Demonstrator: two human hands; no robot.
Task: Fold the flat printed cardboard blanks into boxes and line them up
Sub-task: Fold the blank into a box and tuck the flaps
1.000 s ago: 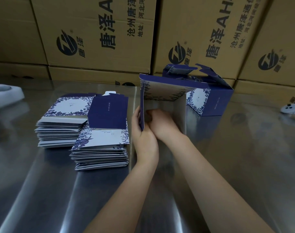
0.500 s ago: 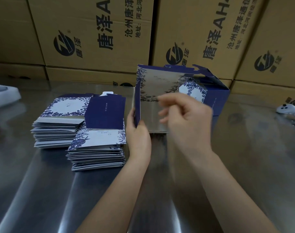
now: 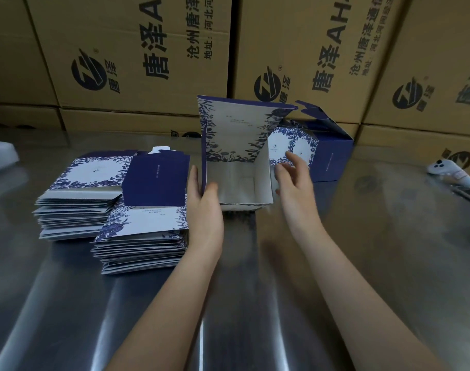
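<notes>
The left hand [image 3: 204, 210] is gripping the box's [image 3: 236, 135] left wall, thumb inside. The right hand [image 3: 295, 183] is hovering open, fingers spread, just beside its right wall. The box is standing near the counter's [image 3: 362, 250] far edge, a second box [image 3: 333, 151] just behind it. Blanks [image 3: 143, 228] are lying stacked toward the left edge.

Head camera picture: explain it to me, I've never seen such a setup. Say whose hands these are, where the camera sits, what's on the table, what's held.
No machine here: a person works bare-handed, and the single camera sits on their head, looking forward and down. The left hand grips the left wall of a half-folded box standing on the steel table. The right hand is open beside its right wall, holding nothing. To the left lie two stacks of flat blanks; behind stands a finished box, top flaps open. Brown cartons line the back; a white controller lies far right.
</notes>
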